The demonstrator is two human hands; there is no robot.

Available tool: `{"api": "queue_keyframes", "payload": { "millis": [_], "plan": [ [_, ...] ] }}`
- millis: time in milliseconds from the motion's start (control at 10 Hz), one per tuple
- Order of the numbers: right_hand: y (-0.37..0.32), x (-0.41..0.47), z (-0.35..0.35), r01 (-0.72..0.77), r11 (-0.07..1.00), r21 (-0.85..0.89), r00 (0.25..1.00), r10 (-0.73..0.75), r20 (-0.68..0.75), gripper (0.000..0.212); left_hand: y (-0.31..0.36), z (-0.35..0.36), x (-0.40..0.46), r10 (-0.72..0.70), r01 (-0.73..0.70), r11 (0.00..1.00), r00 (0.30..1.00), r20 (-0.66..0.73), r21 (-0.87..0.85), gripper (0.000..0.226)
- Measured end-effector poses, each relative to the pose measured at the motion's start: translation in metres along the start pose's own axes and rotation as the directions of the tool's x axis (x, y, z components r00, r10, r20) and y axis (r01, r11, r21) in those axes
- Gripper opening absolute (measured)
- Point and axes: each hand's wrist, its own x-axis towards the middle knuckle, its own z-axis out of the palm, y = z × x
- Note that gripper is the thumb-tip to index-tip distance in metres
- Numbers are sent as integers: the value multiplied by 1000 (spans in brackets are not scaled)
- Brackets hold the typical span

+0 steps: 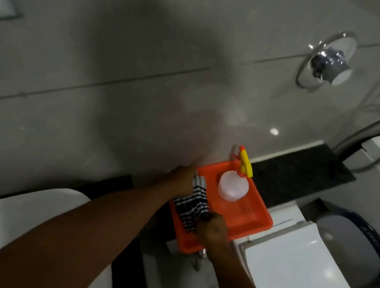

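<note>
An orange tray sits on a ledge against the tiled wall. A dark blue and white striped cloth lies across its left part. My left hand grips the cloth's far end at the tray's back left corner. My right hand pinches the cloth's near end over the tray's front edge. A clear spray bottle with a yellow and red trigger head stands in the back of the tray, to the right of the cloth.
A white toilet lid lies at the lower right, with a dark-rimmed bin behind it. A white basin is at the lower left. A chrome wall valve and a hose are at the upper right. A black stone ledge runs along the wall.
</note>
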Motion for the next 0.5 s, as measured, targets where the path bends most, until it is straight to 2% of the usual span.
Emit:
{"api": "queue_keyframes", "payload": {
  "millis": [100,200,300,400,500],
  "plan": [
    [8,28,2,-54,995,-88,994,62,85,30,-6,30,19,39,-55,986,994,102,155,32],
    [9,39,3,-28,991,-130,991,44,124,34,-7,48,29,36,-71,971,987,156,228,36],
    [8,37,3,-8,987,-159,983,37,180,38,-6,56,32,4,-55,941,988,151,334,45],
    [1,28,2,11,952,-305,979,52,199,52,-5,37,12,19,-70,895,993,119,440,57],
    [-20,4,6,118,932,-343,987,-71,147,53,-9,23,-25,70,-85,870,996,49,486,74]
  ]
}}
